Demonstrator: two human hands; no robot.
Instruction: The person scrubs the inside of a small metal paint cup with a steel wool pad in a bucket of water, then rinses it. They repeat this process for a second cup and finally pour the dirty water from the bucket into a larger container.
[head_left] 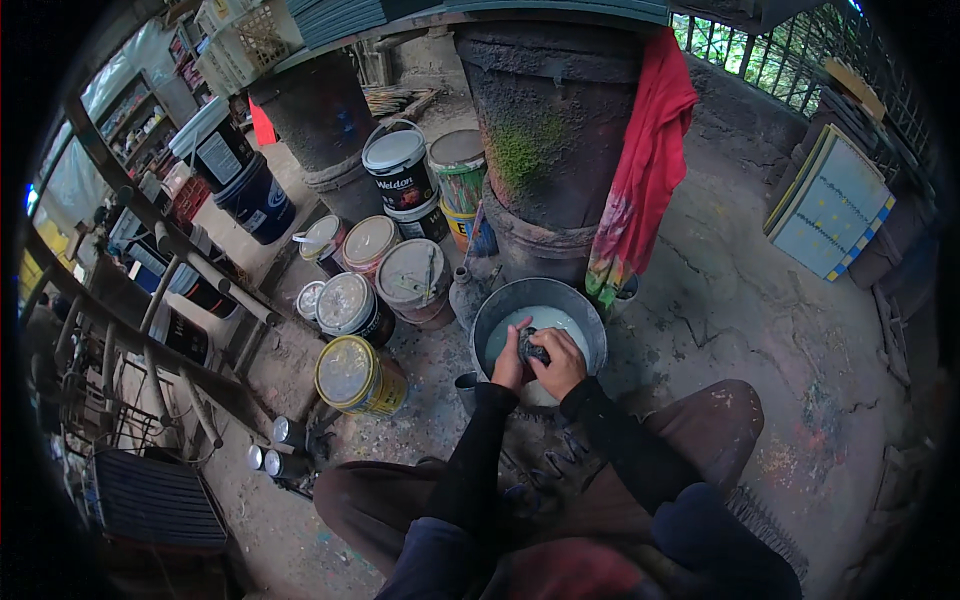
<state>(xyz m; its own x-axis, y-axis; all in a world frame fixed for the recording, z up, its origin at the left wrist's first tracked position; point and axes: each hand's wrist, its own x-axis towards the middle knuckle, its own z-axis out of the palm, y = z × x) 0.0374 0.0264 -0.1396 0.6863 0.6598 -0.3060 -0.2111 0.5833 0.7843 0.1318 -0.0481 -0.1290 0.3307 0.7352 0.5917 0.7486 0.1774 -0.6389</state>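
Dark object was clasped between both hands, over the bucket of whitish liquid; cans stood left of it.

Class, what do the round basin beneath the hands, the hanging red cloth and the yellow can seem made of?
Basin: dull grey metal or plastic; its smooth, even wall fits both. Red cloth: matte fabric, falling in soft folds. Yellow can: possibly metal, slightly glossy, with a raised rim.
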